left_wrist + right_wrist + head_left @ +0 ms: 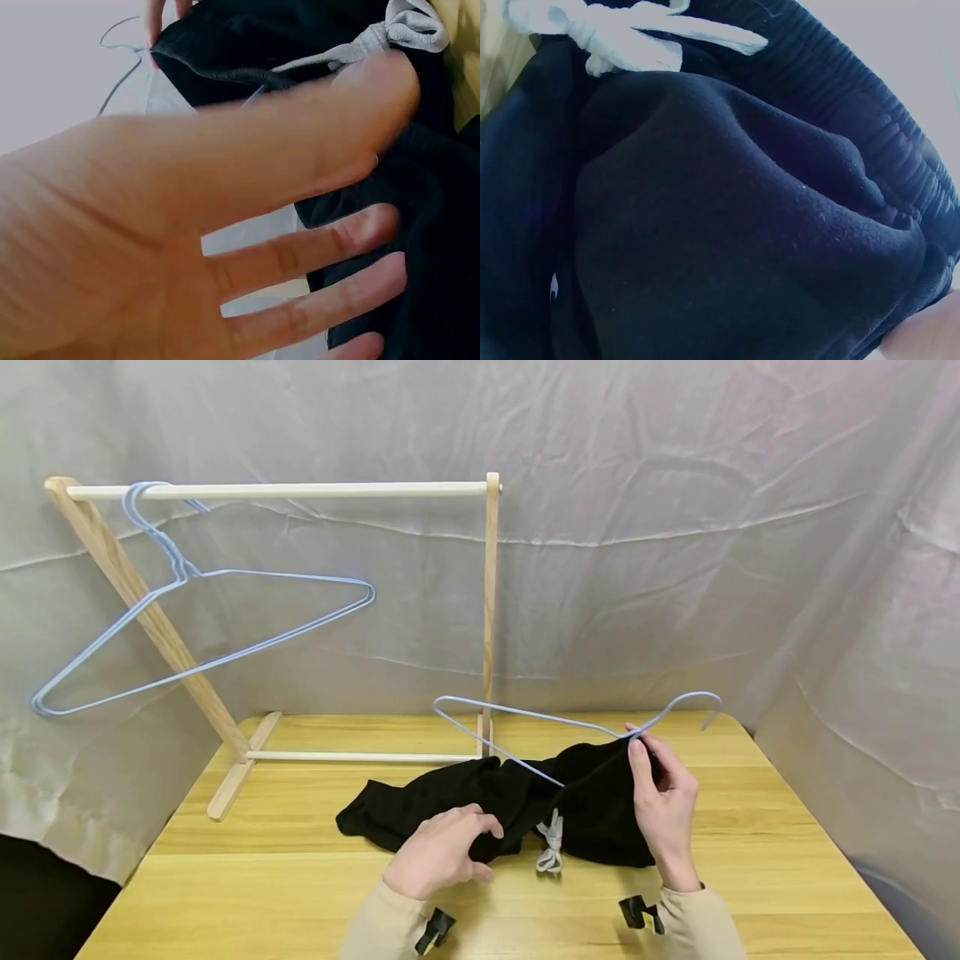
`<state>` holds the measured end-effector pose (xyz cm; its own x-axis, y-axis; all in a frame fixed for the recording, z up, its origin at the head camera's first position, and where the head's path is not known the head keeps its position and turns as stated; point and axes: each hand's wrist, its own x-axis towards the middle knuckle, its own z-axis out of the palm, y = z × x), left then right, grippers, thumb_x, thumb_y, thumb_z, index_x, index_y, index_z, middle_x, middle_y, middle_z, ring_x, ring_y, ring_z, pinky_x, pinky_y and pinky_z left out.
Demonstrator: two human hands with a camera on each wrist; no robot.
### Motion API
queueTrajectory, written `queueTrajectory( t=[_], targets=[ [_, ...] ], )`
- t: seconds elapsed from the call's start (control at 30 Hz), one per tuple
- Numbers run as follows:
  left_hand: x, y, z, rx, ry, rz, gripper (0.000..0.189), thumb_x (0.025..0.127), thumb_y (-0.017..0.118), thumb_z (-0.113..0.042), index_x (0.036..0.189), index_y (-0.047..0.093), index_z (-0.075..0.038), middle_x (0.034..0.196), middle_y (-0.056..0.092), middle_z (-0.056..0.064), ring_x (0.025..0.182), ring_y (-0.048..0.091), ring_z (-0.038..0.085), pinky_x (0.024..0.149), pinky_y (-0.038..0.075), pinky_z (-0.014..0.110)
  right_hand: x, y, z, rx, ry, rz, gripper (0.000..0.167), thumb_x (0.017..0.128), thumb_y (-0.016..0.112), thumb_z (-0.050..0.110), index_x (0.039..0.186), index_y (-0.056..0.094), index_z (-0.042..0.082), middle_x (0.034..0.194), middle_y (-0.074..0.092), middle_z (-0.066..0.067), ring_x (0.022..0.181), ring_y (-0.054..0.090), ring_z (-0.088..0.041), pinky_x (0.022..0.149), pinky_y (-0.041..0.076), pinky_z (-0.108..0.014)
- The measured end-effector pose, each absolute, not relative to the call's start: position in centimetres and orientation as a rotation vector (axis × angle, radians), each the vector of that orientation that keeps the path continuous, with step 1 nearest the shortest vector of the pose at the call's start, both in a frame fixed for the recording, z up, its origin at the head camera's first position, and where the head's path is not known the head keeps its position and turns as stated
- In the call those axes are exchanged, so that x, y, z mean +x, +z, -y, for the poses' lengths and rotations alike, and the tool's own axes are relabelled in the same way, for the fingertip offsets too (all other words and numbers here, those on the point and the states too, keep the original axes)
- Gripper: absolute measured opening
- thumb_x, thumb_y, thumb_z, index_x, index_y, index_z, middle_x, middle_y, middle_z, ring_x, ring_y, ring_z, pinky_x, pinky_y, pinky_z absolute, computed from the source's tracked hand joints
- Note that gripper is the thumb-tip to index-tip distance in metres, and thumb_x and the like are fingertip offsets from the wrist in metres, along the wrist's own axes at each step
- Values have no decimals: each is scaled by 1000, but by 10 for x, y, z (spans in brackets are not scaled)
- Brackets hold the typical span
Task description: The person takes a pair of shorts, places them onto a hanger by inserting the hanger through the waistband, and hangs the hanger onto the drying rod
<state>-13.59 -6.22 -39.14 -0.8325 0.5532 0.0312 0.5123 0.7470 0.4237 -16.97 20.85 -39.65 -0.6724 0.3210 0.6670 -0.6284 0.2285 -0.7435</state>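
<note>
Black drawstring pants point(600, 814) lie bunched on the table, their gathered waistband point(870, 112) toward the right. A pale drawstring point(551, 843) is tied in a bow at the front. My right hand point(670, 802) pinches the waistband's edge together with the neck of a light blue wire hanger point(525, 712). One end of that hanger sticks out over the pants to the left, and its lower wire runs in behind the waistband. With fingers extended and spread in the left wrist view, my left hand point(442, 852) is over the near side of the pants, holding nothing.
A wooden rack point(490, 602) stands at the back left. From its white top rail point(337, 491) hang light blue hangers point(262, 652) at the left end. Grey cloth point(675, 568) surrounds the wooden table point(757, 860) at the back and sides.
</note>
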Motion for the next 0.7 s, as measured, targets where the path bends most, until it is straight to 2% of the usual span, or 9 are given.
queueTrajectory(
  t=[0.1, 0.17, 0.33, 0.43, 0.53, 0.63, 0.7],
  targets=[
    [-135, -389, 61, 906, 720, -2782, 32, 79, 85, -9, 108, 74, -17, 98, 70, -5, 85, 66, 10, 70, 51, 22, -170, -396, -209, 279, 1579, 1694, 21, 98, 57, -5, 114, 69, -11, 113, 74, 15, 105, 67, 2, 89, 50, -11],
    [-134, -386, 59, 917, 769, -2694, 33, 80, 82, -2, 110, 76, -13, 100, 74, -3, 87, 68, 8, 74, 53, 19, -170, -395, -210, 280, 1587, 1674, 21, 98, 57, -5, 114, 69, -11, 112, 75, 13, 104, 67, 1, 89, 50, -12],
    [-129, -381, 51, 839, 647, -2638, 39, 84, 77, -3, 123, 72, -10, 122, 73, 2, 115, 67, 20, 94, 55, 29, -170, -395, -209, 297, 1553, 1682, 21, 98, 57, -6, 114, 66, -16, 113, 74, 14, 106, 67, 1, 91, 49, -11],
    [-128, -381, 50, 764, 573, -2670, 43, 83, 77, -4, 125, 70, -10, 128, 70, 3, 123, 60, 27, 98, 53, 37, -170, -395, -209, 293, 1554, 1685, 22, 98, 57, -5, 114, 66, -16, 113, 74, 15, 106, 67, 1, 91, 49, -12],
    [-128, -381, 51, 733, 586, -2686, 46, 81, 79, -4, 125, 70, -10, 128, 70, 5, 122, 62, 28, 91, 55, 36, -170, -395, -209, 284, 1561, 1675, 22, 98, 57, -5, 114, 66, -16, 112, 74, 14, 107, 67, 0, 91, 50, -12],
    [-127, -382, 52, 719, 590, -2711, 49, 79, 81, -6, 127, 70, -13, 128, 70, 5, 118, 64, 28, 75, 54, 36, -170, -395, -210, 264, 1575, 1662, 21, 98, 57, -4, 114, 68, -13, 111, 75, 15, 107, 68, -1, 92, 50, -13],
    [-125, -382, 53, 699, 586, -2731, 50, 79, 82, -9, 127, 70, -15, 131, 70, 2, 120, 63, 29, 73, 52, 40, -170, -395, -210, 265, 1591, 1644, 21, 98, 57, -5, 114, 69, -12, 111, 75, 13, 107, 68, -2, 92, 50, -13]
  ],
)
